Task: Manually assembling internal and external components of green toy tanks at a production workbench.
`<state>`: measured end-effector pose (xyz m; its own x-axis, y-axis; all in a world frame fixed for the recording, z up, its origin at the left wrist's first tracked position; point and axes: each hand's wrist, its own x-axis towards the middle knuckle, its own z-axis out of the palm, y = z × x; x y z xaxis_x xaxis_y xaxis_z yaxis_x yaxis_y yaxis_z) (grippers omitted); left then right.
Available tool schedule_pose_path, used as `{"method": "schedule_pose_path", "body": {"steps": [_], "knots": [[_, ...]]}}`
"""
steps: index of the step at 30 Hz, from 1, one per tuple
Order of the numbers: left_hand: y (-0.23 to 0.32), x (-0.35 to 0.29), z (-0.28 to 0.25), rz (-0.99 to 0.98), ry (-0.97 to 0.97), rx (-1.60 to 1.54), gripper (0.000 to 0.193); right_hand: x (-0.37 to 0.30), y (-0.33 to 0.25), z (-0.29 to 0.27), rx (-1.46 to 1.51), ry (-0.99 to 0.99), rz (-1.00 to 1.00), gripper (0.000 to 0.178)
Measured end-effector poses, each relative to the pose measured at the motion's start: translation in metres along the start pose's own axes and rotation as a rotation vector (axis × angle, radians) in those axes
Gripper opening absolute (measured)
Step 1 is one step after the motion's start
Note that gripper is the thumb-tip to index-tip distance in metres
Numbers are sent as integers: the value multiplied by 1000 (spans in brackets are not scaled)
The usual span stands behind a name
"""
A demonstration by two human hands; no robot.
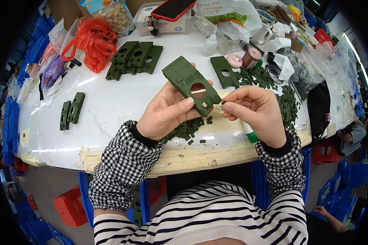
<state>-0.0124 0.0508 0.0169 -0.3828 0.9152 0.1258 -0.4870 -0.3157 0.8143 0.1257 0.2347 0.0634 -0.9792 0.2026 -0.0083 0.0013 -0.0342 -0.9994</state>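
Observation:
My left hand (161,114) grips a dark green plastic toy tank hull (183,75), tilted, with a round hole through its top. At the hull's near right corner, the thumb and finger of my right hand (259,114) are pinched together on a small dark green plastic part (223,103), mostly hidden by the fingertips. Under my hands lies a pile of small green parts (184,130). A green-capped bottle (250,134) shows partly beneath my right hand. Another green hull (224,71) rests just beyond it.
Stacked hulls (137,57) stand at the back left, two narrower-looking ones (72,110) at the far left. More small parts (288,106) spread at the right. Behind are a red plastic bag (92,45), a clear box (161,22) bearing a phone (173,9), and a white squeeze bottle (209,44).

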Motion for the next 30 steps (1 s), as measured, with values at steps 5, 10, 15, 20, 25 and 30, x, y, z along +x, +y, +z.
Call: {"method": "schedule_pose_path", "body": {"steps": [5, 10, 15, 20, 25, 30], "knots": [[0, 0, 1, 3, -8, 10, 73, 2, -2, -1, -42, 22, -61, 9], [0, -2, 0, 2, -18, 23, 74, 8, 5, 0, -339, -6, -279, 9], [2, -3, 3, 1, 11, 34, 75, 12, 7, 7, -492, -10, -349, 8], [1, -5, 3, 0, 27, 46, 75, 14, 8, 12, -508, -10, -344, 8], [-1, -4, 1, 3, 18, 53, 76, 16, 11, 13, -515, -1, -349, 8], [-2, -5, 1, 5, 31, 48, 76, 17, 10, 15, -515, 6, -348, 8]]}}
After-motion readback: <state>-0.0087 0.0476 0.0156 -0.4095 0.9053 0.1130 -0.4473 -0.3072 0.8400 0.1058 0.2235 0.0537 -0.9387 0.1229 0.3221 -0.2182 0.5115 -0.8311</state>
